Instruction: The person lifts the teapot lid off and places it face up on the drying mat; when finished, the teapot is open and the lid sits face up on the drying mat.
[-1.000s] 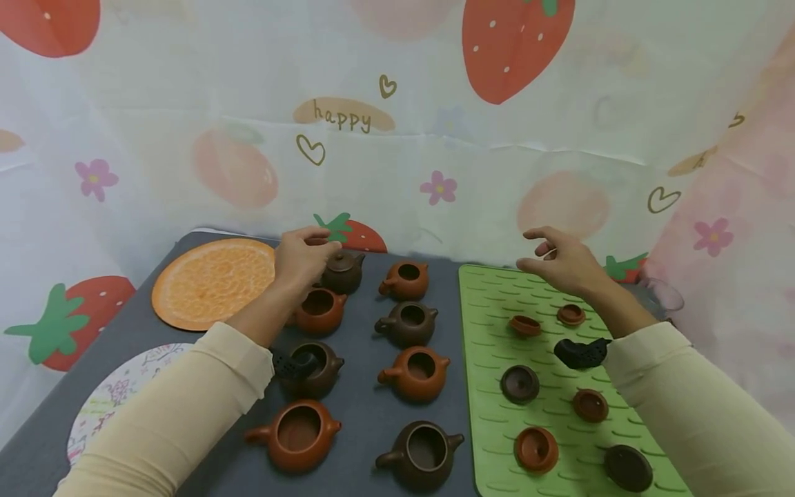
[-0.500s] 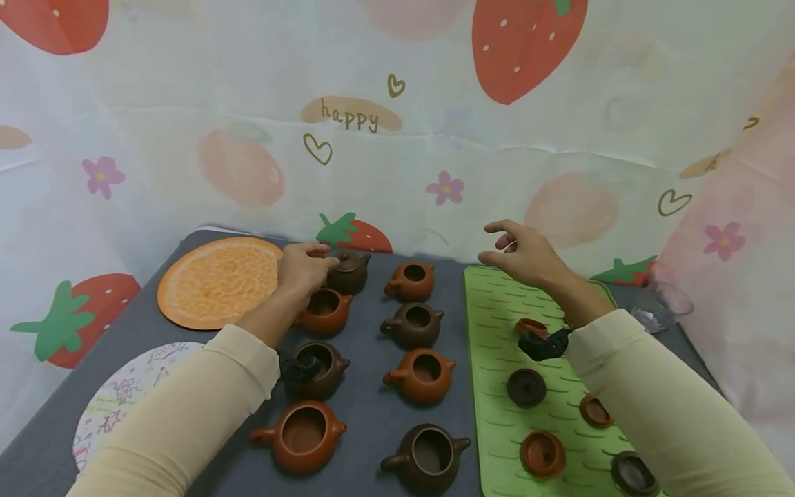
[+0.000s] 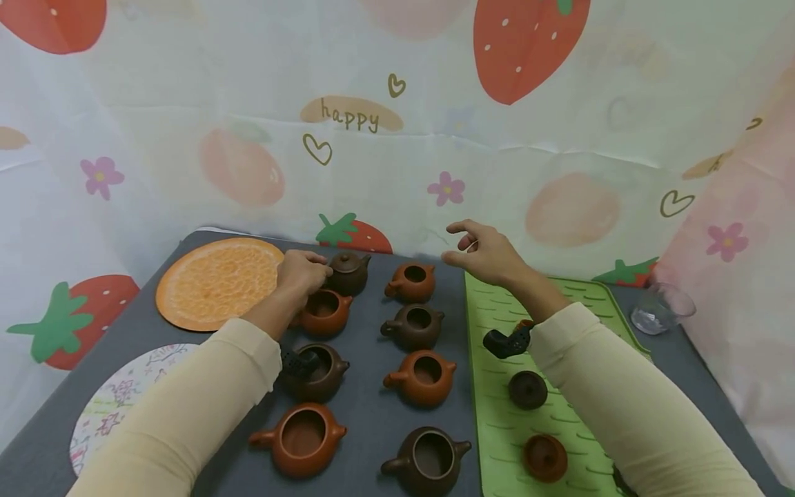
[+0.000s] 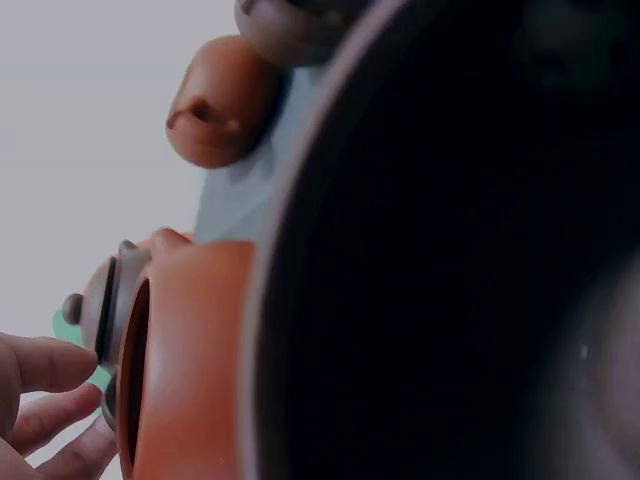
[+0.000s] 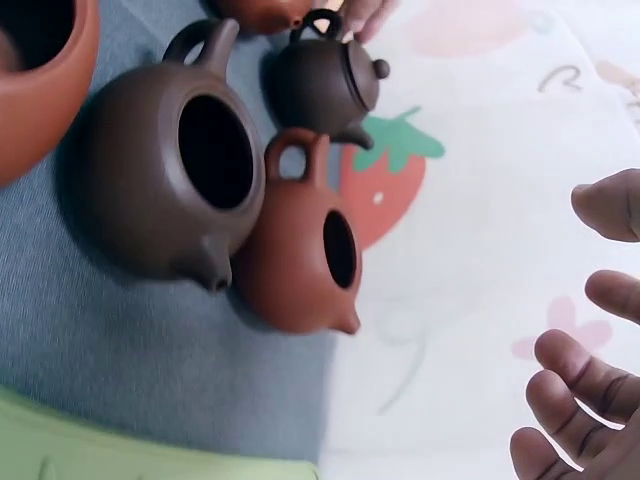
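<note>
At the back of the left row stands a dark brown teapot [image 3: 348, 273] with its knobbed lid on. My left hand [image 3: 300, 277] is at its handle side, thumb and fingertips pinching the handle; in the left wrist view these fingers [image 4: 50, 365] meet the pot beside the lid. My right hand [image 3: 487, 255] hovers past the back left corner of the green mat, fingers loosely curved and holding nothing. Nearest to it is a lidless reddish teapot [image 3: 414, 279]. Just in front of my left hand sits another lidless reddish teapot [image 3: 324, 310].
More lidless teapots, dark [image 3: 415, 324] and reddish [image 3: 427, 376], stand in two rows on the grey table. On the green mat [image 3: 497, 455] lie a dark lid [image 3: 528, 390] and a reddish lid [image 3: 545, 457]. An orange round mat [image 3: 217, 283] lies left, a glass [image 3: 661, 310] right.
My right hand has moved left from over the green mat toward the back teapots. My left hand has come down from above the dark teapot's lid to its handle.
</note>
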Motion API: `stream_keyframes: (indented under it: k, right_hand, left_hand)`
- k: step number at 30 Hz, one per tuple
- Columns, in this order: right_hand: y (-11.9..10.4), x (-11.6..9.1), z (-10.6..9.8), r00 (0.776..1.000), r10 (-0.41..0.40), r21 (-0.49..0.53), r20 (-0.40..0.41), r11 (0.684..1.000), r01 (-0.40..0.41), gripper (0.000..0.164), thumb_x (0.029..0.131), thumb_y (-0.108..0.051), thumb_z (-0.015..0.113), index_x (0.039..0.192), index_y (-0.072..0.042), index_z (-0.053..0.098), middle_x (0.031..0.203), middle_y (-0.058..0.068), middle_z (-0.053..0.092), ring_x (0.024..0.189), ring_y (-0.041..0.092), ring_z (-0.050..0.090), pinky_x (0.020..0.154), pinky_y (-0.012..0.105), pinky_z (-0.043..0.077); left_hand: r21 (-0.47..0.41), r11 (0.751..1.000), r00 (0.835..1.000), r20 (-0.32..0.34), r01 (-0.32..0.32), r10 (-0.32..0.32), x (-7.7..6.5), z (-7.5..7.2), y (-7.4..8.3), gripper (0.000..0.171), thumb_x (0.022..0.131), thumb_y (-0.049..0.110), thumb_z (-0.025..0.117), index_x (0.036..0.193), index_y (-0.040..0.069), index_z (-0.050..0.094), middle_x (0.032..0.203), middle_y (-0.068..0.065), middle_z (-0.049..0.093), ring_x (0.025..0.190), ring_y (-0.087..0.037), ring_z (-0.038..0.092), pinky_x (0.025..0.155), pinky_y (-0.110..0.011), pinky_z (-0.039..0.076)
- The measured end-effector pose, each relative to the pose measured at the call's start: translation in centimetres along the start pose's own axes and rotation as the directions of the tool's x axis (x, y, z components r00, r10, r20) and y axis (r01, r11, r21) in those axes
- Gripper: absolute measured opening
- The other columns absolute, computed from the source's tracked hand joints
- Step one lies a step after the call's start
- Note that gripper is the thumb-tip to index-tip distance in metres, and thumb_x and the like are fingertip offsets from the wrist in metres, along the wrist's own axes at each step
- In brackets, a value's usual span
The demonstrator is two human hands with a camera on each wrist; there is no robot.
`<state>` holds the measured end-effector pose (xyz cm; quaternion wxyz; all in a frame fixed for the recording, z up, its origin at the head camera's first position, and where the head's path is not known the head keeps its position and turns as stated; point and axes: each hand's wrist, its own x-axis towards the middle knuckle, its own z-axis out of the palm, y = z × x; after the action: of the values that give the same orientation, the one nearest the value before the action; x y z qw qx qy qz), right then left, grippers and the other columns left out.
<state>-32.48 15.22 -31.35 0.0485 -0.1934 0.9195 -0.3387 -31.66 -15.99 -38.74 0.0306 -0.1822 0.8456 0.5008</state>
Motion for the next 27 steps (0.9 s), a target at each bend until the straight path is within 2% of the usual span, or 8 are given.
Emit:
stream_keyframes:
  k: [4, 9, 14, 20, 27]
  right_hand:
    - [-0.7, 0.7, 1.0, 1.000, -0.023, 0.011, -0.002, 1.000, 0.023, 0.051, 0.090, -0.031, 0.067, 0.136, -0.012, 0.052, 0.112, 0.017, 0.057, 0.094, 0.030, 0.057, 0.078, 0.045, 0.048]
    - [-1.4, 1.7, 2.3, 0.999, -0.040, 0.014, -0.004, 0.999, 0.040, 0.050, 0.091, -0.033, 0.067, 0.135, -0.013, 0.054, 0.110, 0.014, 0.058, 0.091, 0.028, 0.057, 0.076, 0.044, 0.048]
    - [-2.0, 2.5, 3.9, 0.998, -0.055, -0.002, -0.011, 0.998, 0.055, 0.045, 0.091, -0.029, 0.065, 0.133, -0.014, 0.056, 0.108, 0.013, 0.058, 0.088, 0.025, 0.056, 0.073, 0.041, 0.049]
    - [-2.6, 3.9, 6.2, 0.996, -0.078, -0.003, -0.032, 0.997, 0.078, 0.041, 0.093, -0.025, 0.064, 0.131, -0.013, 0.057, 0.106, 0.012, 0.059, 0.084, 0.023, 0.057, 0.072, 0.039, 0.048]
    - [-3.3, 5.4, 8.7, 0.997, -0.061, 0.056, -0.045, 0.996, 0.063, 0.039, 0.093, -0.024, 0.065, 0.130, -0.013, 0.058, 0.098, 0.008, 0.060, 0.076, 0.021, 0.058, 0.067, 0.036, 0.047]
  left_hand:
    - [0.036, 0.999, 1.000, 0.004, 0.009, -0.010, 0.6, 0.0, -0.4, 0.018, 0.091, 0.013, 0.067, 0.107, 0.010, 0.073, 0.120, -0.011, 0.060, 0.109, -0.032, 0.047, 0.071, -0.038, 0.044]
    - [0.062, 0.998, 1.000, 0.008, 0.013, -0.013, 0.9, 0.1, -0.6, 0.010, 0.089, 0.013, 0.069, 0.096, 0.009, 0.075, 0.109, -0.010, 0.065, 0.104, -0.032, 0.051, 0.069, -0.037, 0.045]
    - [0.080, 0.997, 1.000, 0.016, -0.002, 0.001, 1.0, 0.0, -0.6, 0.010, 0.089, 0.012, 0.069, 0.097, 0.009, 0.076, 0.108, -0.011, 0.066, 0.103, -0.033, 0.054, 0.068, -0.036, 0.046]
    - [0.088, 0.996, 1.000, 0.026, 0.007, -0.010, 1.0, -0.4, -0.6, 0.011, 0.090, 0.012, 0.068, 0.099, 0.009, 0.075, 0.115, -0.012, 0.062, 0.101, -0.033, 0.056, 0.074, -0.040, 0.051]
    - [0.088, 0.996, 0.999, 0.032, 0.019, -0.022, 1.1, -0.2, -0.3, 0.011, 0.091, 0.012, 0.068, 0.099, 0.009, 0.074, 0.114, -0.012, 0.063, 0.103, -0.033, 0.056, 0.080, -0.042, 0.051]
